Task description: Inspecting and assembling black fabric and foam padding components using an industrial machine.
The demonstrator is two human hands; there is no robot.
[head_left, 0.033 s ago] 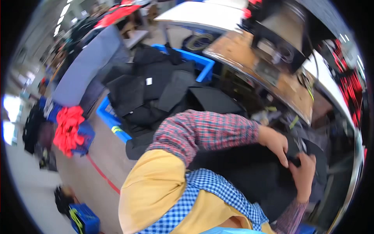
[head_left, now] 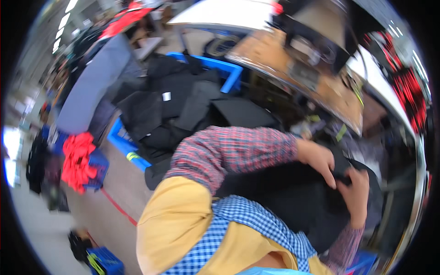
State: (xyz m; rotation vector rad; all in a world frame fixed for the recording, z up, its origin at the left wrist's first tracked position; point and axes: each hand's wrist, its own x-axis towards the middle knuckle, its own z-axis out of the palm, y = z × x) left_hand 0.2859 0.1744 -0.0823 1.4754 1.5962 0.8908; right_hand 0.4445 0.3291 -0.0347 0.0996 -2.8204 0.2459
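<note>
A large piece of black fabric (head_left: 284, 195) lies across my lap and reaches up to both hands. My left hand (head_left: 319, 158) comes in from the left with its arm bent across. Thumb and fingers are closed on the fabric's edge. Right beside it, my right hand (head_left: 356, 192) pinches the same black fabric from the right side. The fingertips of the two hands are close together, and fabric bunches up over and behind them. Some blur lies over the hands, and the parts of the fingers under the cloth are hidden.
A blue crate (head_left: 231, 75) heaped with black fabric pieces (head_left: 183, 98) stands ahead. To its right is a wooden-topped worktable (head_left: 261, 50) with a dark machine (head_left: 316, 27). Red-orange cloth (head_left: 79, 160) hangs over a blue bin at left. A metal-edged frame (head_left: 418, 183) borders the right.
The whole view has shifted slightly left. Both hands keep their hold on the black fabric, whose edge now stands a little higher around the right fingers.
</note>
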